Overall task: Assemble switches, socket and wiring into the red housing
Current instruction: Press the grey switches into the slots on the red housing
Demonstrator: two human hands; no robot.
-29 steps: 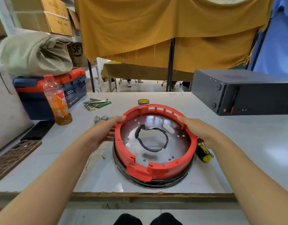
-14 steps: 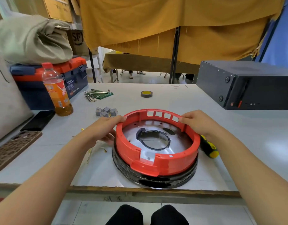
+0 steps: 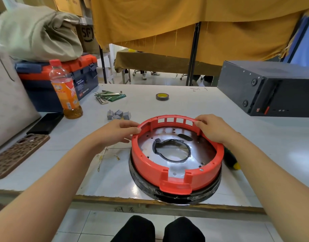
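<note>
Sitting near the front edge of the white table (image 3: pixel 194 109), atop a black ring base (image 3: pixel 176 196) that overhangs that edge slightly: the red housing (image 3: pixel 150 165), a round open ring of red plastic; four small rectangular windows in a row along its far wall; a stepped notch and a protruding tab at its near side; a shiny metal plate inside as floor, drilled with small holes, with one large round cut-out edged in black and a dark oval slot beyond it; grasped at the far left rim by the left hand (image 3: pixel 115 131), fingers curled over the edge; grasped at the far right rim by the right hand (image 3: pixel 213 128), fingertips hooked over the top of the wall beside the windows.

Lying just left of the housing: thin yellowish wires (image 3: pixel 106 156) with small terminals; farther back, a cluster of small grey switches (image 3: pixel 118 115); partly hidden behind the right forearm, a yellow-and-black screwdriver handle (image 3: pixel 231 161). Standing at left: an orange drink bottle (image 3: pixel 66 91) before a blue and orange toolbox (image 3: pixel 50 79); resting farther back, a roll of tape (image 3: pixel 162 96); at right, a black metal box (image 3: pixel 272 88).
</note>
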